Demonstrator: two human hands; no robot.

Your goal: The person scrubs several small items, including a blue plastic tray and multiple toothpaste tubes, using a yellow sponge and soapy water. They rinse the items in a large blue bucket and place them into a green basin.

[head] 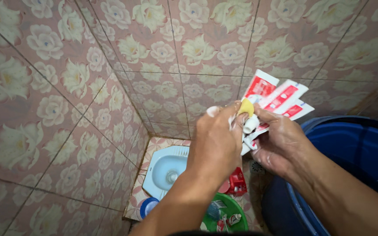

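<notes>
Pink floral tiles (44, 100) behind. Left hand (217, 140) pinches a yellow cap (246, 107) at the tubes' nozzle end; right hand (281, 142) clamps three red-and-white toothpaste tubes (281, 96) fanned upward, steadying them above the blue tub (355, 144). Squat toilet (167, 168) and green basin (237, 214) on the floor below.

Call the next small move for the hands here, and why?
Probably lift the left hand with the yellow piece clear of the tubes. It pinches that piece at a tube's white neck, while the right hand grips the bunch.
</notes>
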